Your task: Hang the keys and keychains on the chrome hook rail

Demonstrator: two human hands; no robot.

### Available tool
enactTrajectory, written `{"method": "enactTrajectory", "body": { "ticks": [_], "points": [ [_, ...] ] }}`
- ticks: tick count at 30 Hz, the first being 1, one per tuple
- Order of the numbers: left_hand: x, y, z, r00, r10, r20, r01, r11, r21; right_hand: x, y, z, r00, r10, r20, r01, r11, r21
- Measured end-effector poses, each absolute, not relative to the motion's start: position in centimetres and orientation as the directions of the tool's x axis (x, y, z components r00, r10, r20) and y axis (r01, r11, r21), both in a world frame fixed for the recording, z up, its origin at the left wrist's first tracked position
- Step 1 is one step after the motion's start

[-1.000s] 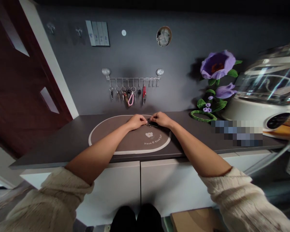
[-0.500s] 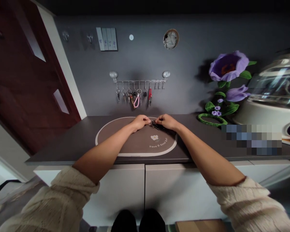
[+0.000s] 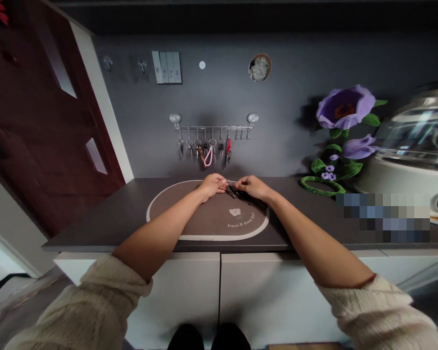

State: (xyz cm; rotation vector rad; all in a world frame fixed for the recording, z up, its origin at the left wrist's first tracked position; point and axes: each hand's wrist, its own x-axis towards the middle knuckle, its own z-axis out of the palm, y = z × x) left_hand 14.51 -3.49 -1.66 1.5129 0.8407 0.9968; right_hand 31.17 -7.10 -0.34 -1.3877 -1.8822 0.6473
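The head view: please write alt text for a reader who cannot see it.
A person's left hand holds a metal ring with what look like keys, the right hand close beside it, above a brown mat on a dark counter. Behind, more keys hang from a rail; purple flowers stand right.

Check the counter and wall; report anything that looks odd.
One oddity: the round hole high in the wall, right of centre, looks stuffed with crumpled whitish material, unlike the smooth surface around it. A pixelated patch hides part of the counter.

Apparently a home: keys (image 3: 190,151) on a wall rail (image 3: 219,128), purple ornamental flowers (image 3: 346,109), printed mat (image 3: 197,221), dark red door (image 3: 32,121).
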Motion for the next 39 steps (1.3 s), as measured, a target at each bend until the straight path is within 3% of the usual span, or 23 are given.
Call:
{"method": "enactTrajectory", "body": {
  "ticks": [16,28,39],
  "points": [
    [13.9,-3.1,-0.8,0.296,0.926,0.234,-0.138,-0.201,0.97,30.5,-7.3,-0.3,-0.171,0.956,0.24,0.44,0.292,-0.849],
    [13.6,-3.1,0.1,0.278,0.895,0.348,-0.243,-0.285,0.927,28.6,-8.0,1.1,-0.139,0.926,0.35,0.158,0.37,-0.915],
    [13.8,-3.8,1.1,0.27,0.88,0.391,-0.281,-0.317,0.906,27.8,-7.9,1.9,-0.059,0.897,0.438,0.182,0.441,-0.879]
  ]
}}
